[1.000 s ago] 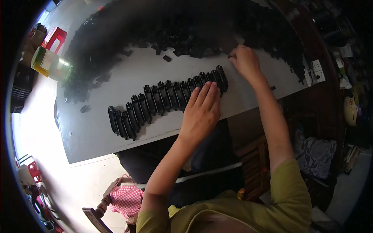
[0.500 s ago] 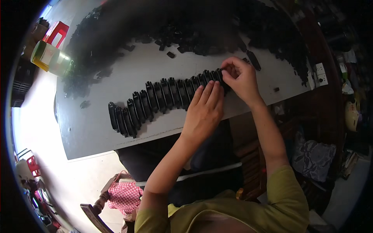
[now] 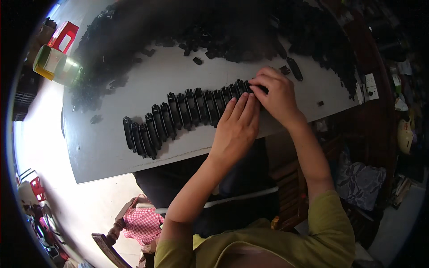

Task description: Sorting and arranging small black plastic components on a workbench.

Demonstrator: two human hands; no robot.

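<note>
A curved row of narrow black plastic pieces (image 3: 193,107) stands side by side on the grey table, bending from the left toward my hands. My left hand (image 3: 236,123) lies over the row's right end, its fingers stretched out and its fingertips touching the pieces. At that same end, my right hand (image 3: 279,96) pinches a black plastic piece with thumb and forefinger. Most of this piece is hidden by the fingers. Just beyond the right hand lie a long dark pointed piece (image 3: 294,69) and a small black block (image 3: 284,70).
Heaps of loose black parts (image 3: 214,38) cover the far side of the table (image 3: 103,147). A clear tub (image 3: 60,67) and a red holder (image 3: 65,36) stand at the left. A socket strip (image 3: 371,86) sits at the right edge.
My right hand has shifted slightly left, and its thumb and forefinger now reach over the row's right end. The small block beyond it shows more fully. My left hand has hardly moved.
</note>
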